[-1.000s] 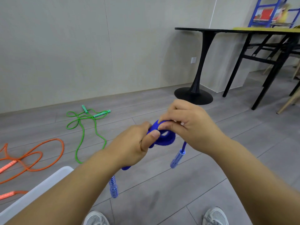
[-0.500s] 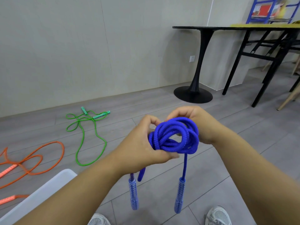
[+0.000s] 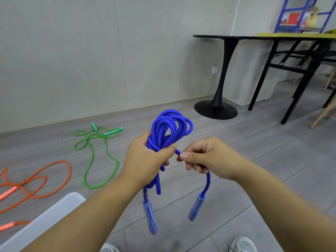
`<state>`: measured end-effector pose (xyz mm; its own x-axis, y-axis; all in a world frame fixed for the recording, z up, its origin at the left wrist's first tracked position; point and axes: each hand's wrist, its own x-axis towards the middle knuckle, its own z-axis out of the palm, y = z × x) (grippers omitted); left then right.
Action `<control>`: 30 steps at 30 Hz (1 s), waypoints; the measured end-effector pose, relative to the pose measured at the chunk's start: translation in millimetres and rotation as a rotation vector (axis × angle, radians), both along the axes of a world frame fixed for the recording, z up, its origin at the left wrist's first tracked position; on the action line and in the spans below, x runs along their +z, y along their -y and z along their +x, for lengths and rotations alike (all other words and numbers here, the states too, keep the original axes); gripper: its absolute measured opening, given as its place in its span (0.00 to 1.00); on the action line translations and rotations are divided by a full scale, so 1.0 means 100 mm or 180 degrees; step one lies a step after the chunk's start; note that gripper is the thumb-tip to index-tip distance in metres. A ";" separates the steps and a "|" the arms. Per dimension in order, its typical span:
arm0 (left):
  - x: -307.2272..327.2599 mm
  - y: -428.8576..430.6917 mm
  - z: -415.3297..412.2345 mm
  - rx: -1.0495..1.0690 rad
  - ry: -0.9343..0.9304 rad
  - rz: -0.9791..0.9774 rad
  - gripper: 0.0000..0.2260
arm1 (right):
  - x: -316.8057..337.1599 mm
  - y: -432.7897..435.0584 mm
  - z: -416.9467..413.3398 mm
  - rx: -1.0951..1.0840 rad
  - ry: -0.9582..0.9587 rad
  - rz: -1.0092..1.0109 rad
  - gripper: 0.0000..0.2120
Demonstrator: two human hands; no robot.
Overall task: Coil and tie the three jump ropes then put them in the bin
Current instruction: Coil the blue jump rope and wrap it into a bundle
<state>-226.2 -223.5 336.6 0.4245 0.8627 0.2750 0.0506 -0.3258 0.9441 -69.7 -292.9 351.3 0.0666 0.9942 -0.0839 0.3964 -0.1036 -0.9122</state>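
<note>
Up front, left hand point(image 3: 145, 160) now clamps the blue rope coil point(image 3: 171, 128) alone; right hand point(image 3: 209, 157) has pinched one tail point(image 3: 177, 152) free. Tie-off next.

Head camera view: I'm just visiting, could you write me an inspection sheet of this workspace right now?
Surface: grey plank floor.
Job's things: blue jump rope coiled, both handles dangling; green jump rope and orange jump rope loose on the floor; white bin edge at lower left.
Clutter: nothing seen.
Hands: left hand grips the blue coil; right hand pinches one strand beside it.
Cables: nothing seen.
Surroundings: plain wall with a socket, black tables, blue shelf.
</note>
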 end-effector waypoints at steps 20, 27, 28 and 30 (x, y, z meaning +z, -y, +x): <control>-0.06 -0.18 -0.06 -0.0058 -0.1831 0.0882 0.33 | 0.16 0.11 0.03 -0.0058 0.2218 0.1960 0.08; -0.07 -0.10 -0.05 -0.1079 -0.2292 0.0788 0.27 | 0.20 -0.07 0.03 -0.0065 0.1595 0.1652 0.02; -0.06 -0.07 -0.04 -0.1175 -0.2294 0.0803 0.21 | 0.19 -0.08 0.04 -0.0095 0.1363 0.1519 0.03; -0.04 -0.01 -0.04 -0.1342 -0.2194 0.0949 0.15 | 0.18 -0.12 0.07 -0.0122 0.0925 0.1270 0.05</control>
